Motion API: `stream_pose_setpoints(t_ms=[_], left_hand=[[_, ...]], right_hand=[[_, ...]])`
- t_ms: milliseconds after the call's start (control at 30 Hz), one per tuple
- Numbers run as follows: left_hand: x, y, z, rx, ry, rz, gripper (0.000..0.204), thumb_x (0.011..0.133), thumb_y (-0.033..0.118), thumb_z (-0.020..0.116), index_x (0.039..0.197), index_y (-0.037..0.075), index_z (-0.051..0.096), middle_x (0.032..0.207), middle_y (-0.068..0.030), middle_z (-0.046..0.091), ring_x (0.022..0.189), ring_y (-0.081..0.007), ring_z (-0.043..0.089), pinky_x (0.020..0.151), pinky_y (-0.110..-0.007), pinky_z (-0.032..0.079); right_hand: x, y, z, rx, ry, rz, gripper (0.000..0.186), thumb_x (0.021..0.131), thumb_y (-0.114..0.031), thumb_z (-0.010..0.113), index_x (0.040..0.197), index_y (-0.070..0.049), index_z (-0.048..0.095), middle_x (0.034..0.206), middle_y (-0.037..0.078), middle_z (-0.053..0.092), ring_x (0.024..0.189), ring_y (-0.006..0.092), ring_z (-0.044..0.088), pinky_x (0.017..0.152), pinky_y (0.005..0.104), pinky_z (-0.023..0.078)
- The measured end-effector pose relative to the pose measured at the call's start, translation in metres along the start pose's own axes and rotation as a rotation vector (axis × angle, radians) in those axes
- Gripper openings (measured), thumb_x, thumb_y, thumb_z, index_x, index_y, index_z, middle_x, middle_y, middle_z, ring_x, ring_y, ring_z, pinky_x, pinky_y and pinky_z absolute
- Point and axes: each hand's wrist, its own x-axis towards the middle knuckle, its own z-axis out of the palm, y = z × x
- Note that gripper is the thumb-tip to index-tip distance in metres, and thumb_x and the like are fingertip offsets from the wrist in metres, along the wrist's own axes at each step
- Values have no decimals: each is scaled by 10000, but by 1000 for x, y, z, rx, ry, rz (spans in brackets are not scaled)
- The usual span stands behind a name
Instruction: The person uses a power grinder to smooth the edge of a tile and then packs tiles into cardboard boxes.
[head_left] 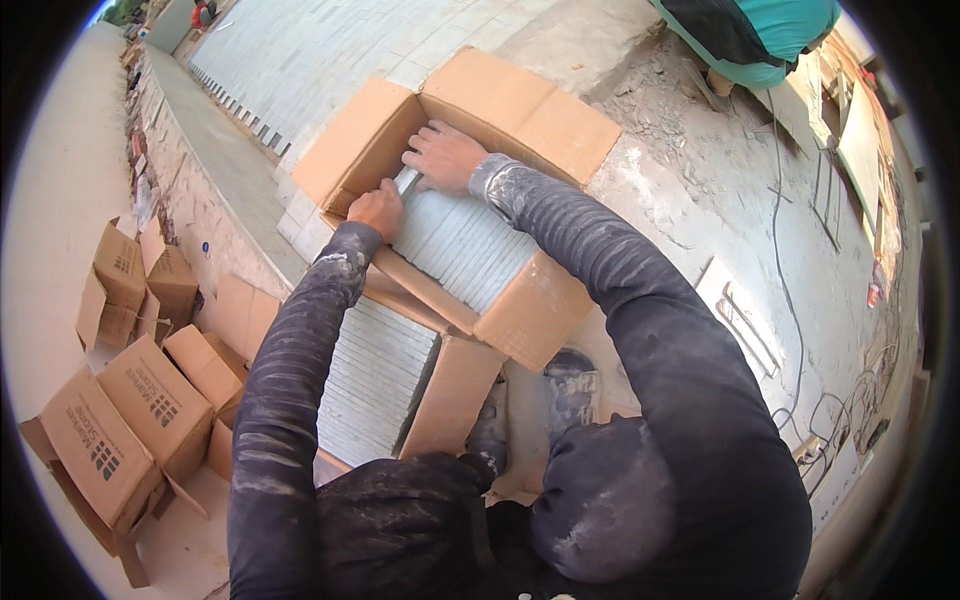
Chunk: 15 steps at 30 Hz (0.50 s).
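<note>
An opened cardboard box (330, 150) in front of me holds a row of thin grey stone tiles (465, 245) standing on edge. At the row's far end, one stone tile (408, 180) shows its pale edge between my hands. My left hand (378, 210) is closed around its left end, beside the box wall. Over the right part of the same tile lies my right hand (447, 157), with its fingers bent over it and the thumb on the near side. The fingertips are partly hidden inside the box.
Nearer to me stands a second open box (455, 395) of edge-on tiles (370, 375). Several emptied cartons (155, 400) lie at the left. A person in teal clothing (770, 40) is at the upper right. A cable (778, 230) and metal bars (750, 325) lie on the right.
</note>
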Motion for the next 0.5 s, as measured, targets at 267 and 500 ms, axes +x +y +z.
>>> stream_pose_setpoints(t_ms=[267, 500], left_hand=[[-8, 8, -7, -18, 48, -74, 231, 890, 130, 498, 1050, -36, 506, 947, -247, 701, 906, -363, 707, 810, -429, 563], [-12, 10, 3, -13, 139, -49, 246, 851, 106, 531, 1034, -58, 518, 895, -268, 690, 848, -367, 713, 728, -445, 578]], right_hand=[[7, -3, -12, 104, -39, 48, 396, 837, -423, 697, 1079, -115, 636, 1108, 112, 589, 1143, 299, 515, 1066, 456, 350], [4, -6, -17, 113, -65, 46, 448, 843, -451, 679, 1159, -137, 632, 1140, 118, 589, 1151, 306, 504, 1071, 452, 347]])
